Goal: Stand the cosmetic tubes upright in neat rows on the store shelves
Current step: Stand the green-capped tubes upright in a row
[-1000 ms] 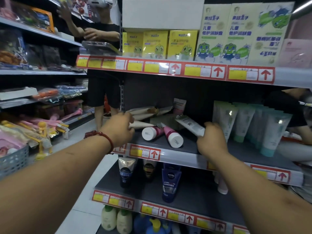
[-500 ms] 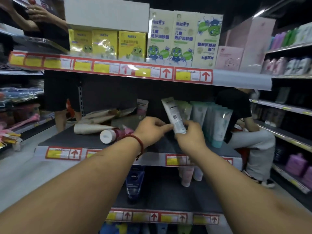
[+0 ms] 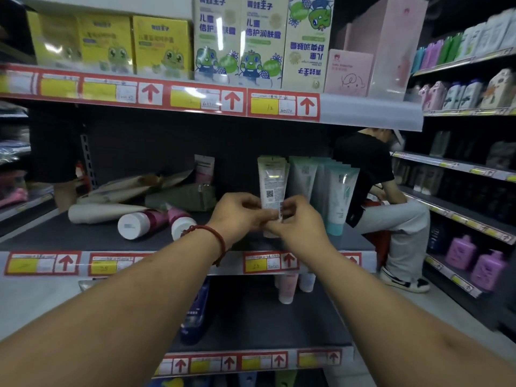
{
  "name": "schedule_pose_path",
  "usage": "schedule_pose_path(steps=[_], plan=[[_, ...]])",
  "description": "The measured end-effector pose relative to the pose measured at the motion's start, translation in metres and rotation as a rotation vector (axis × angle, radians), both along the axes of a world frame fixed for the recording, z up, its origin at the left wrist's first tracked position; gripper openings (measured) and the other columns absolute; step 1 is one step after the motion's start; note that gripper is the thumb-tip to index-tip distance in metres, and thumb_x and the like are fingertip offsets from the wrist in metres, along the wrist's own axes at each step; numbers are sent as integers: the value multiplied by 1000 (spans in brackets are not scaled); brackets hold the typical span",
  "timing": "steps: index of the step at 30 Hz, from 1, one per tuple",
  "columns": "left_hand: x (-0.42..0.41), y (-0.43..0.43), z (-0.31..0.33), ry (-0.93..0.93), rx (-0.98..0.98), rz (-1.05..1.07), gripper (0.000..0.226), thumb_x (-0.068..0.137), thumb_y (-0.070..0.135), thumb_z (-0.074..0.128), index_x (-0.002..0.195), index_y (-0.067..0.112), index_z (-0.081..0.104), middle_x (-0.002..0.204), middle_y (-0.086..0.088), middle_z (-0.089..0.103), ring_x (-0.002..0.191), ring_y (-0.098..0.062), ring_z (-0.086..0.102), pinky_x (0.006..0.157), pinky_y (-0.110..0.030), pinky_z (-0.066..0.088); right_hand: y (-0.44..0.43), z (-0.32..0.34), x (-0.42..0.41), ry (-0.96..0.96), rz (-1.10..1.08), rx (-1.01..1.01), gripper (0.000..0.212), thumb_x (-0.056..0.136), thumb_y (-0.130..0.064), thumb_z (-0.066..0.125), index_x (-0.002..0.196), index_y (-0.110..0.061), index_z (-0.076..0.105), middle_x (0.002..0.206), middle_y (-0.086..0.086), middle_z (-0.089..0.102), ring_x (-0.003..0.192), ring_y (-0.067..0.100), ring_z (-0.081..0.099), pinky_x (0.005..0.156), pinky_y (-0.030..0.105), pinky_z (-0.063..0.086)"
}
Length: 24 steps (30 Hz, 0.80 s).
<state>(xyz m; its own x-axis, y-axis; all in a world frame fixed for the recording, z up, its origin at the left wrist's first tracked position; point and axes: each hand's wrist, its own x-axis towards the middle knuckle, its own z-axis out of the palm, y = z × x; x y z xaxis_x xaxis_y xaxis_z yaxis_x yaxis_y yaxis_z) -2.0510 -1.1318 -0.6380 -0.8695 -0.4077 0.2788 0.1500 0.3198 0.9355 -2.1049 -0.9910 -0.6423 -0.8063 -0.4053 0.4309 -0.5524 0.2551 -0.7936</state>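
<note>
Dark middle shelf [image 3: 69, 236]: two hands [image 3: 237, 216] [image 3: 300, 222] on one upright tube [image 3: 271, 185].

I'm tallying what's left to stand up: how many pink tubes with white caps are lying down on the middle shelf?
2. One pink tube lies left, cap toward the camera; the other lies just right of it, beside the left hand. The pile behind may hide more.

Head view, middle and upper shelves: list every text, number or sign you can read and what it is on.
"儿童倍护润肤霜": the green frog boxes on the top shelf.
"12", handwritten: price tag on the upper shelf rail.
Red up arrows: each rail price tag.
QR code and barcode, no legible words: white tube held by left hand and right hand.
Yellow boxes, other tags: too blurred.
</note>
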Motion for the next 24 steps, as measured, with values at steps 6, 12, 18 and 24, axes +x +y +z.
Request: schedule_pose_path(steps=[6, 12, 18, 24], plan=[[2, 6, 1, -27, 55, -58, 38, 79, 24, 85, 105, 4, 65, 88, -15, 72, 72, -18, 72, 63, -31, 58, 7, -4, -5, -72, 34, -42, 36, 75, -12, 79, 105, -21, 61, 91, -4, 67, 83, 10, 65, 65, 19, 51], [1, -1, -4, -121, 116, -180, 44, 82, 2, 78, 123, 10, 65, 109, -11, 75, 99, -25, 74, 88, -43, 60, 16, 7, -11, -358, 140, -274, 34, 79, 5, 69, 110, -8, 65, 100, 4, 74, 93, 17, 72, 88, 38, 59], [-1, 7, -11, -96, -157, -5, 34, 74, 11, 87, 101, 19, 70, 85, 3, 76, 85, -12, 74, 82, -33, 60, 17, 1, -19, -226, 175, -129, 31, 83, 0, 67, 106, -21, 67, 99, -6, 72, 93, 9, 68, 76, 22, 56], [-4, 6, -15, -81, -282, 70, 35, 73, 21, 88, 105, 21, 73, 86, 8, 75, 83, -3, 70, 76, -23, 56, 7, -11, -34, -47, 64, -11, 34, 79, -9, 74, 112, -19, 69, 100, -6, 73, 92, 6, 68, 83, 26, 57]])
